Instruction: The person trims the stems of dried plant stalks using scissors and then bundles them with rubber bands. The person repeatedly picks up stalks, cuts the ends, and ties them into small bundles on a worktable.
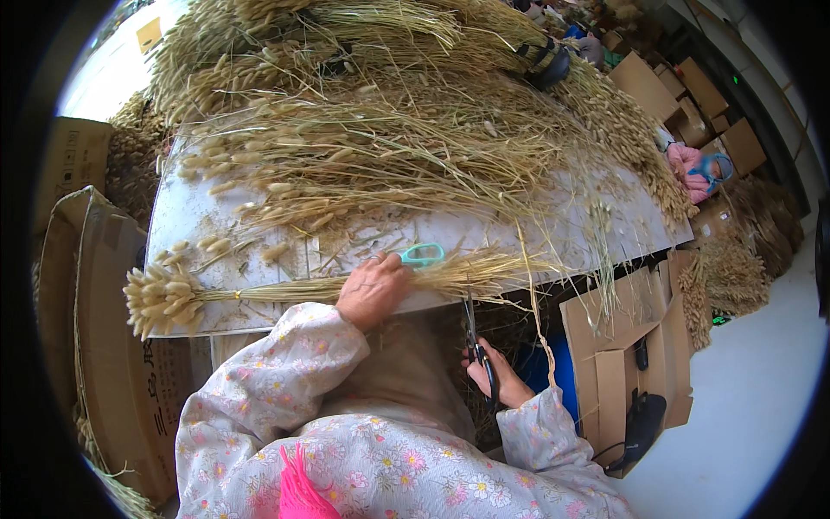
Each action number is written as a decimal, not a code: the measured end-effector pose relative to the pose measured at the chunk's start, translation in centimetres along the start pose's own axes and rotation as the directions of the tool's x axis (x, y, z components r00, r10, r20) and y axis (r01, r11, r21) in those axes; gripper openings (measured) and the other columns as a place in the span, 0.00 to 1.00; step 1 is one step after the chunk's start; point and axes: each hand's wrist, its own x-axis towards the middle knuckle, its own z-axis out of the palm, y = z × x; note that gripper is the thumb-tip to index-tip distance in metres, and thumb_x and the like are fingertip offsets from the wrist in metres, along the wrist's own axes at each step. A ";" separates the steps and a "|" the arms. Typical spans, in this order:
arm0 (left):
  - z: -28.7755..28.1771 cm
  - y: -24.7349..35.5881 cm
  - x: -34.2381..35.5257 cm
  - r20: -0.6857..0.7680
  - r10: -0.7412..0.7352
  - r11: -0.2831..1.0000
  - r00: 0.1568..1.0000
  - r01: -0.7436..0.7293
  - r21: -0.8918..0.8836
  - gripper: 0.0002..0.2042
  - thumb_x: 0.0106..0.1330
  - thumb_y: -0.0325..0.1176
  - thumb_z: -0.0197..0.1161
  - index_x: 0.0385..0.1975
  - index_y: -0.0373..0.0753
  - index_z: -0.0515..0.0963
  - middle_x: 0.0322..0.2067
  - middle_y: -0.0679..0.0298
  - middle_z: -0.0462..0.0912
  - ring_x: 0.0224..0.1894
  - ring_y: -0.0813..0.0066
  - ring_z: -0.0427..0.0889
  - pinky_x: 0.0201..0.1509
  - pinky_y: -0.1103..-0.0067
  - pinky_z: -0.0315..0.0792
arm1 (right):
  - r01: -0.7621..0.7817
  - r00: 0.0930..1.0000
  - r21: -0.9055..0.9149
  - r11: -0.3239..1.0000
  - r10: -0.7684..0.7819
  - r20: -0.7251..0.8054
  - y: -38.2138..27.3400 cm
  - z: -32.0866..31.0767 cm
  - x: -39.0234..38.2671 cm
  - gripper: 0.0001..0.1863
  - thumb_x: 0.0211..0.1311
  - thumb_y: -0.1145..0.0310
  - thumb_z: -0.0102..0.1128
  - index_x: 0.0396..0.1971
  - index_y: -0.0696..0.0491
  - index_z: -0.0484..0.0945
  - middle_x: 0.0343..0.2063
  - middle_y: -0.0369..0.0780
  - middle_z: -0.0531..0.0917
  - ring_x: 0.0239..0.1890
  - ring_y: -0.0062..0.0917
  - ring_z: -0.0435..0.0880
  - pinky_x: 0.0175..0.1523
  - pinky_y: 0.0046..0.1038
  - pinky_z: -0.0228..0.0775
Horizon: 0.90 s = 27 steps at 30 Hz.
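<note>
My left hand (372,290) presses down on a tied bundle of dried grass stems (259,290) lying along the front edge of the white table (194,216); its fluffy seed heads (160,298) point left. Below the table edge, my right hand (497,376) grips black-handled scissors (474,333), blades pointing up at the cut ends of the bundle. A second pair of scissors with teal handles (422,254) lies on the table just past my left hand.
A large heap of loose dried grass (380,112) covers the table's far half. Cardboard boxes stand at left (104,346) and right (618,346). A person in pink (696,169) sits at far right among more boxes and grass bundles.
</note>
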 end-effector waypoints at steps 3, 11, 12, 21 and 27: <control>0.2 -0.1 0.0 -0.014 0.000 1.000 1.000 0.000 0.018 0.14 0.56 0.38 0.62 0.40 0.39 0.76 0.34 0.62 0.73 0.42 0.63 0.72 0.46 0.69 0.70 | 0.040 0.997 -0.073 0.997 -0.044 -0.058 0.1 0.3 1.6 0.24 0.54 0.73 0.49 0.53 0.57 0.64 0.38 0.44 0.78 0.38 0.28 0.81 0.44 0.29 0.73; 0.4 -0.2 -0.2 -0.033 0.078 0.992 0.996 -0.074 0.100 0.17 0.55 0.43 0.63 0.41 0.40 0.76 0.36 0.63 0.73 0.42 0.64 0.73 0.46 0.70 0.69 | 0.190 0.971 -0.031 0.981 -0.193 -0.142 0.4 1.0 3.3 0.23 0.54 0.75 0.48 0.53 0.56 0.66 0.36 0.45 0.80 0.37 0.28 0.82 0.42 0.28 0.74; 0.2 -0.1 -0.3 -0.033 0.090 0.988 0.995 -0.085 0.126 0.19 0.54 0.44 0.64 0.41 0.40 0.75 0.36 0.63 0.73 0.43 0.65 0.73 0.47 0.70 0.69 | 0.166 0.972 -0.047 0.985 -0.171 -0.158 0.3 1.1 3.2 0.23 0.55 0.76 0.47 0.54 0.56 0.65 0.36 0.44 0.80 0.37 0.27 0.82 0.42 0.27 0.74; -2.2 2.6 -1.6 0.071 0.171 0.972 0.983 -0.180 0.154 0.17 0.56 0.34 0.57 0.46 0.38 0.68 0.32 0.59 0.73 0.33 0.60 0.80 0.32 0.67 0.75 | 0.090 0.994 0.152 0.984 -0.079 -0.079 -1.6 0.8 -1.9 0.25 0.59 0.76 0.45 0.59 0.56 0.62 0.37 0.43 0.79 0.37 0.24 0.81 0.43 0.26 0.73; -3.6 4.2 -5.6 0.161 0.364 0.910 0.917 -0.387 0.146 0.13 0.57 0.28 0.54 0.42 0.34 0.66 0.27 0.59 0.71 0.23 0.65 0.80 0.17 0.72 0.73 | -0.057 0.990 0.341 0.938 0.009 0.140 -1.9 1.6 -6.6 0.27 0.59 0.74 0.45 0.61 0.57 0.59 0.37 0.41 0.77 0.40 0.25 0.79 0.47 0.25 0.70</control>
